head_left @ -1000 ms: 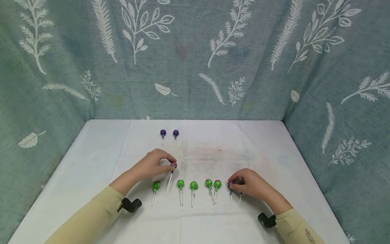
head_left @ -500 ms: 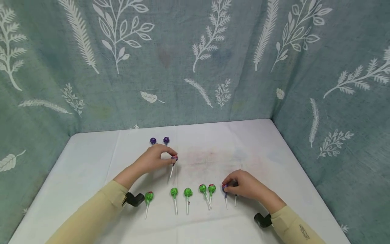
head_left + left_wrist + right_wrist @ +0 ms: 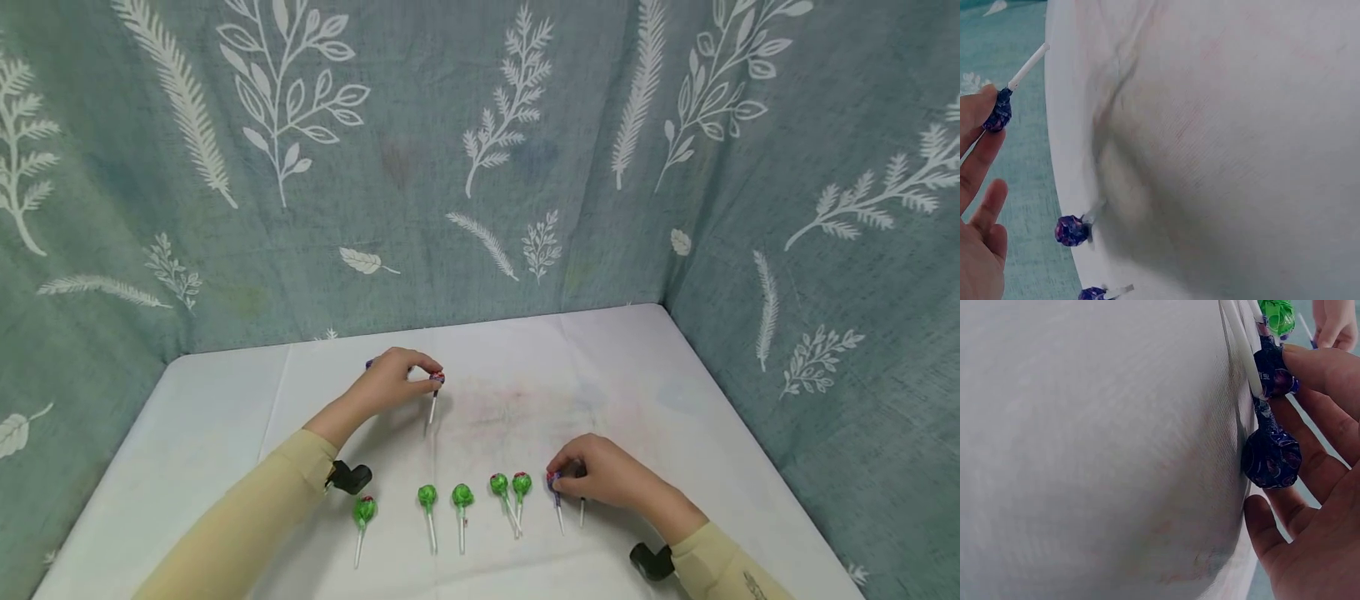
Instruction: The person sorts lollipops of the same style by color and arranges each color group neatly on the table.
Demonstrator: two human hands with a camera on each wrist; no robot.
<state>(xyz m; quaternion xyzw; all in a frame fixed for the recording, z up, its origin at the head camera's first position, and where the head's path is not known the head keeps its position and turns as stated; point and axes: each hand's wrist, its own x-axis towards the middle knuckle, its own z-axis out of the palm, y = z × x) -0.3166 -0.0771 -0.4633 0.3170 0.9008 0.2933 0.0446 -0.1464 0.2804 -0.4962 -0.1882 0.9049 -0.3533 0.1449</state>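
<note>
My left hand [image 3: 390,383] pinches a purple lollipop [image 3: 999,115] by its wrapped head, the stick pointing down over the white table. Two more purple lollipops lie at the back; the left hand mostly hides them in the head view, but the left wrist view shows a nearer one [image 3: 1072,231] and the head of the other [image 3: 1093,294]. At the front right, my right hand [image 3: 615,473] pinches the head of a purple lollipop [image 3: 1275,372], its stick low over the cloth. Another purple lollipop [image 3: 1272,459] sits under that hand's palm.
Several green lollipops [image 3: 462,496] lie in a loose row across the front of the white table [image 3: 247,467], two with crossed sticks [image 3: 517,517]. A leaf-patterned green curtain [image 3: 420,292] encloses the back and sides. Black wrist cameras [image 3: 350,477] sit at both cuffs.
My left hand has carried its purple lollipop toward the back of the table, now covering the two lying there. The right hand stays at its lollipop. The head view has shifted and tilted.
</note>
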